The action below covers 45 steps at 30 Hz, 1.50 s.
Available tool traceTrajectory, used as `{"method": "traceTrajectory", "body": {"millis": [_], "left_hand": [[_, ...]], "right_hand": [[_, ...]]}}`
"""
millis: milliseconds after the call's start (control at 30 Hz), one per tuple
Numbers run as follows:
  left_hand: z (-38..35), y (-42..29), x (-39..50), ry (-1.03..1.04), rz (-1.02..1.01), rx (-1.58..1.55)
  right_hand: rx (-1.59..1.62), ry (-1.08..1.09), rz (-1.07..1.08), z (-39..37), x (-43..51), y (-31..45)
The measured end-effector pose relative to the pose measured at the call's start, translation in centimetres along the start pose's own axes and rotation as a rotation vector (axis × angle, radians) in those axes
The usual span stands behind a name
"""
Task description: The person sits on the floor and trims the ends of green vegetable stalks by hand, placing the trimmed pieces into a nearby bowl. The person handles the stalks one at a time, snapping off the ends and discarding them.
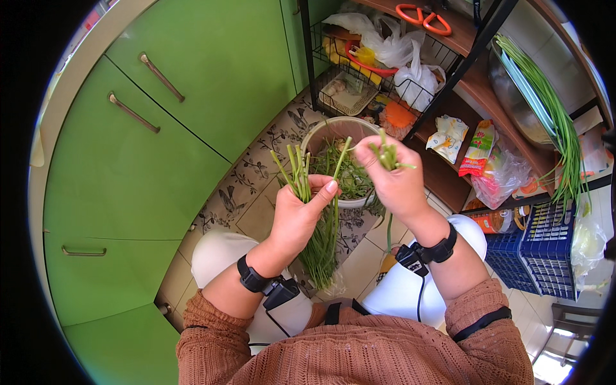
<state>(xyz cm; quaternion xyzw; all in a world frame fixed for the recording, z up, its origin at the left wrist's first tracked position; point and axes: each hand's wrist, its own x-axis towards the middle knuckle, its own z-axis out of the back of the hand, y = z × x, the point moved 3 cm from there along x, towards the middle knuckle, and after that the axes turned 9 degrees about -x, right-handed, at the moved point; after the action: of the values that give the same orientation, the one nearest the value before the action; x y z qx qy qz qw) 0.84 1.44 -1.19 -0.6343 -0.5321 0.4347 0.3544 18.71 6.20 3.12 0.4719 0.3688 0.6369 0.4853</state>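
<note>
My left hand point(303, 209) is closed around a bunch of long green leafy stalks point(320, 255); their cut ends point up and the thin leaves hang down between my knees. One stalk leans apart from the others at my left thumb, its tip near my right fingers. My right hand point(394, 173) holds a smaller bunch of green stems point(387, 156), with some greenery hanging below it. Beneath and beyond both hands stands a round pale bin point(320, 129) holding green trimmings point(341, 168). My right hand partly covers its rim.
Green cabinets point(192, 96) line the left. Ahead, a wire basket point(380, 89) holds plastic bags. On the right shelves are orange-handled scissors point(423, 20), a metal bowl point(512, 106) with long green leaves point(553, 101), and packets. Blue plastic crates point(548, 250) stand below.
</note>
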Motion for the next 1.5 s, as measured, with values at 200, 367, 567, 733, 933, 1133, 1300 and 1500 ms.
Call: {"method": "traceTrajectory", "body": {"millis": [200,367,567,733,933,1133,1300,1500], "left_hand": [[0.1,0.0,0.1,-0.003,0.070,-0.037],[0.1,0.1,-0.1,0.009,0.139,-0.124],[-0.2,0.2,0.0,0.071,0.158,-0.205],[-0.2,0.5,-0.1,0.105,0.185,-0.215],[-0.7,1.2,-0.1,0.151,0.182,-0.122],[0.0,1.3,0.2,0.153,0.144,-0.387],[-0.3,1.8,0.2,0.207,0.108,-0.247],[-0.4,1.2,0.3,0.229,0.094,-0.248]], "right_hand": [[0.050,-0.244,0.013,3.4,1.5,0.0],[-0.185,-0.125,-0.134,3.5,2.3,-2.0],[-0.180,-0.091,-0.226,2.5,3.6,-4.7],[0.042,0.040,-0.246,0.8,2.3,-3.4],[0.174,0.256,-0.249,-1.5,0.4,-2.3],[0.353,0.200,-0.257,-1.0,1.1,-2.0],[0.165,0.325,-0.261,-1.7,-0.5,-0.7],[0.345,0.173,-0.310,-1.2,-0.2,-0.7]]}}
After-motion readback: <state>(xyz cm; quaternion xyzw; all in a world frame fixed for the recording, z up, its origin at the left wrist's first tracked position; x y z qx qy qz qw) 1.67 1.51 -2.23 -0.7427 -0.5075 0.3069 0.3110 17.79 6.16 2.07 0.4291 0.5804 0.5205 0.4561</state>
